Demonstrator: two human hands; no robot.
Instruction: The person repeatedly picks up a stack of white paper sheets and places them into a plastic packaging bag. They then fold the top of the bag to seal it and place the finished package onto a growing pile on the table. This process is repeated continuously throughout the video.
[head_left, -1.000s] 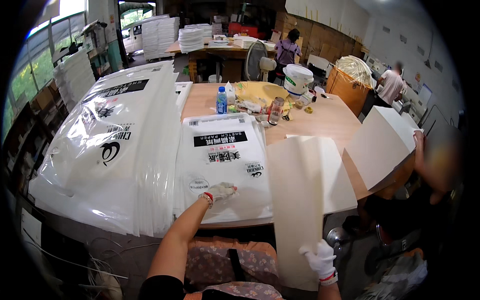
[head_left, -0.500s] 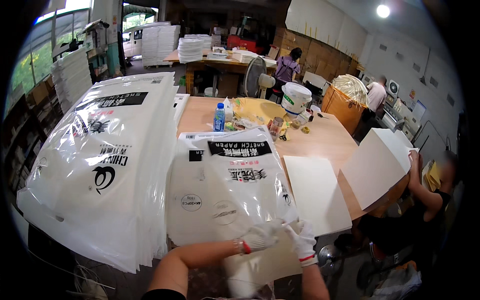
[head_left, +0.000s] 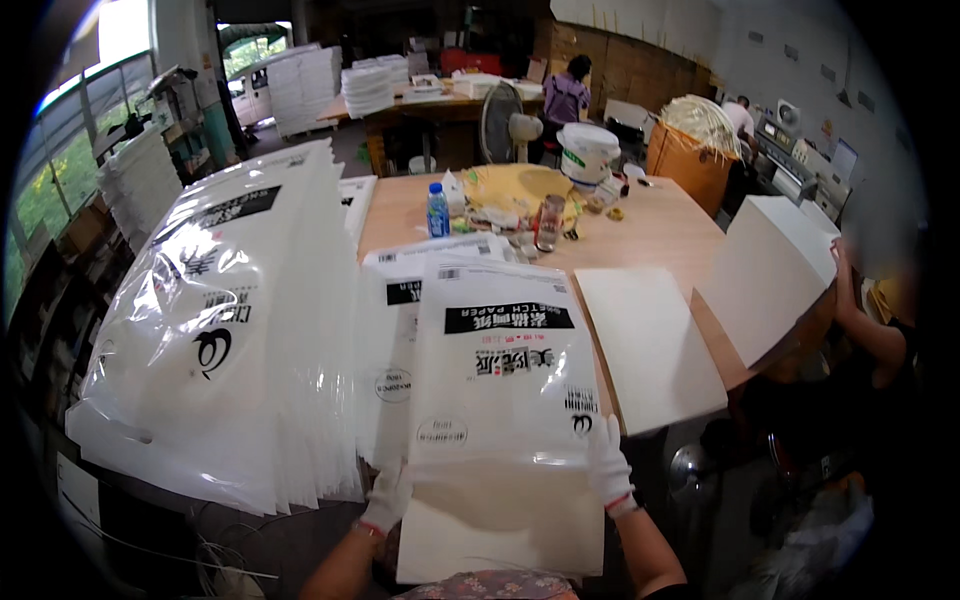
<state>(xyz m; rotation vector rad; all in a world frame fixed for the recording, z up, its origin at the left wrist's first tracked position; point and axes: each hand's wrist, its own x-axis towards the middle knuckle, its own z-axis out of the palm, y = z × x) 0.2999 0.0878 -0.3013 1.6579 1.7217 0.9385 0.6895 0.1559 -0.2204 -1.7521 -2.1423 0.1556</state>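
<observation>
In front of me lies a clear plastic bag (head_left: 510,400) with black print. A stack of cream paper sheets (head_left: 505,520) is partly inside it and sticks out of its near end toward my body. My left hand (head_left: 388,497), in a white knitted glove, is closed at the left edge by the bag's mouth. Gloved the same way, my right hand (head_left: 609,464) grips the bag's right edge, its fingers pointing away from me. Another printed bag (head_left: 390,340) lies partly under this one. To the right is a stack of bare white sheets (head_left: 650,350).
A tall pile of filled bags (head_left: 240,300) stands on the left. Toward the back are a blue-capped bottle (head_left: 437,212), a glass (head_left: 549,222), a white bucket (head_left: 588,155) and yellow paper (head_left: 515,188). A person at right holds large white sheets (head_left: 765,280).
My hands have moved apart, from together at the bag's right corner to its two sides. The bag now lies straighter, with the paper stack in its mouth.
</observation>
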